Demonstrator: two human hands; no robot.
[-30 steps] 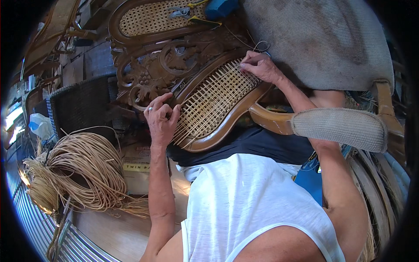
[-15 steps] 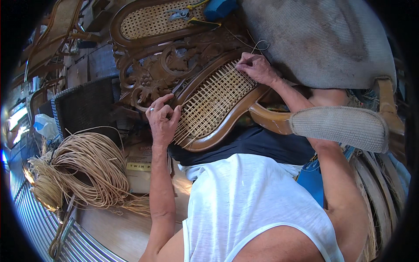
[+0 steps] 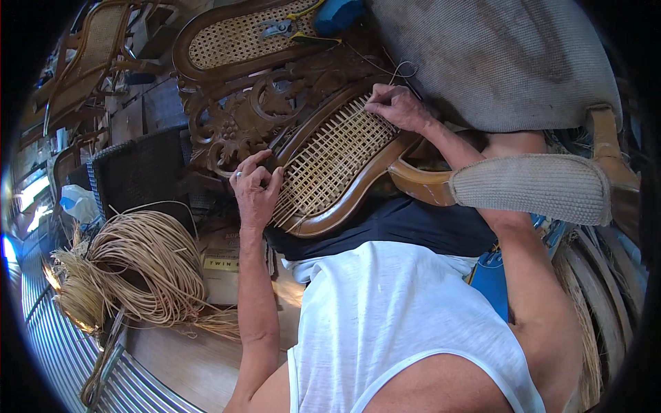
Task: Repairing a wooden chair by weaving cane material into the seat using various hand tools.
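A carved wooden chair frame (image 3: 365, 199) lies across my lap with an open lattice of cane strands (image 3: 330, 162) woven in its panel. At the panel's far right end, my right hand (image 3: 401, 110) pinches closed on a thin cane strand (image 3: 405, 69), which loops up beyond the fingers. My left hand (image 3: 255, 191), with a ring on one finger, rests at the panel's left edge beside the strand ends. Its fingers are bent but apart, and I see nothing held in them; the undersides of the fingertips are hidden.
Pruning shears (image 3: 277, 27) and a blue object (image 3: 337, 15) lie on the finished cane panel (image 3: 227, 45) at the back. A coil of cane (image 3: 155, 261) sits at left. An upholstered chair back (image 3: 496, 62) and padded armrest (image 3: 530, 189) crowd the right.
The view has shifted slightly. My right hand stays pinched at the panel's far end, and the left hand keeps its place at the left edge.
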